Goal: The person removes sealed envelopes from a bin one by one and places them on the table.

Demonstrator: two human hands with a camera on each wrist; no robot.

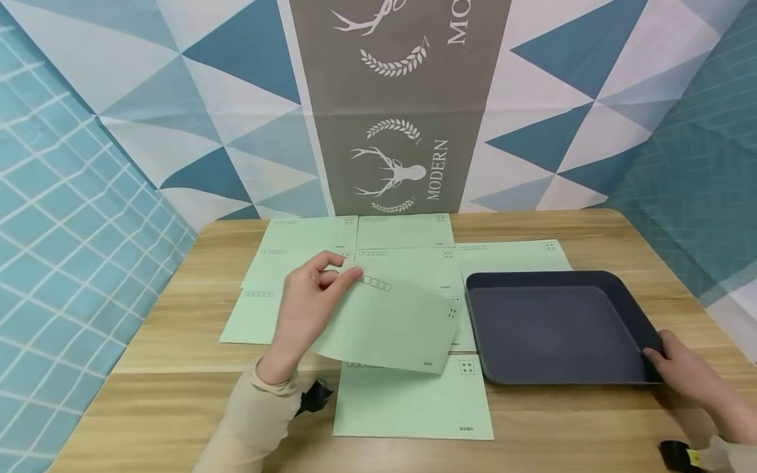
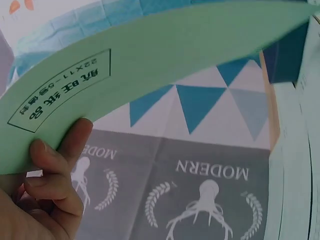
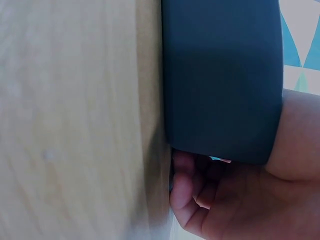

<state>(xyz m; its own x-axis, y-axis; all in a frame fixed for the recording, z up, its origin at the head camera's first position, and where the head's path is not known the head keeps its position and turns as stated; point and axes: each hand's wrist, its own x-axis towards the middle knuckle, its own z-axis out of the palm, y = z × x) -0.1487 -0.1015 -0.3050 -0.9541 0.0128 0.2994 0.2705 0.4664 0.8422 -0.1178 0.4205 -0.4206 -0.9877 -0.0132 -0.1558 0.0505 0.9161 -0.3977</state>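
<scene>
My left hand (image 1: 304, 305) pinches a pale green envelope (image 1: 390, 328) by its upper left corner, thumb on top. The envelope is lifted and tilted over other green envelopes on the table. In the left wrist view its underside (image 2: 165, 55) bows and carries a small printed box. At the right, my right hand (image 1: 686, 368) grips the right rim of a dark, shallow rectangular tray (image 1: 550, 328), thumb inside the rim. Fingers (image 3: 182, 192) curl beneath the tray's outer wall (image 3: 222, 75) in the right wrist view. Nothing lies in the tray.
Several green envelopes lie side by side on the wooden table (image 1: 171, 315), including a near one (image 1: 414, 407) in front and one at the back right (image 1: 514, 256), partly behind the tray. A patterned cloth wall (image 1: 408, 112) stands along the table's back edge.
</scene>
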